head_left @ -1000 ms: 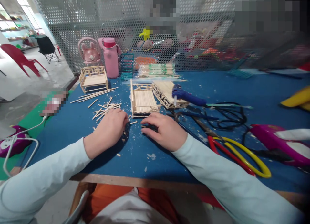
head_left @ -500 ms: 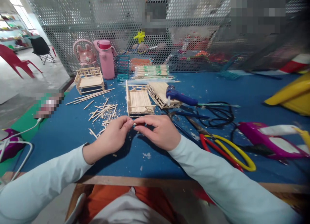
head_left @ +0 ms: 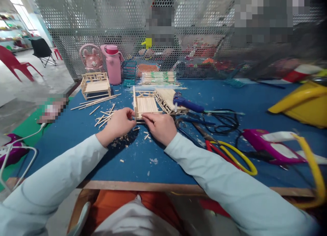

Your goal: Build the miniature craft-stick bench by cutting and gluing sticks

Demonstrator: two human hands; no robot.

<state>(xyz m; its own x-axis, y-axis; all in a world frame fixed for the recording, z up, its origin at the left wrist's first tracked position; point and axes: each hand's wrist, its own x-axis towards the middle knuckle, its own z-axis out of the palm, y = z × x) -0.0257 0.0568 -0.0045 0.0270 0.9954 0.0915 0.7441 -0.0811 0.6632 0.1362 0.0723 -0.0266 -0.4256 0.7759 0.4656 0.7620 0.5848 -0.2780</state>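
A miniature bed frame (head_left: 146, 105) built of thin wooden sticks stands on the blue table, its slatted top facing me. At its front left corner, my left hand (head_left: 119, 125) curls its thumb and index finger around the corner post, with a small gap between the tips. My right hand (head_left: 163, 127) is at the front rail with its thumb and fingers pinched together; whatever lies between them is too small to make out. Several short stick offcuts (head_left: 146, 136) lie below the hands. A pile of cut sticks (head_left: 104, 117) spreads to the left of my left hand.
Behind the frame are a second stick model (head_left: 167, 101), a blue glue gun (head_left: 187, 102) and bundled sticks (head_left: 158, 77). Pliers with red and yellow handles (head_left: 230, 154) lie right, near a purple device (head_left: 270, 145). A stick bench (head_left: 95, 84) and pink bottle (head_left: 113, 67) stand back left.
Both hands have moved forward from the bare table in front to the front edge of the bed frame. They have drawn apart, and the short offcuts below them now show.
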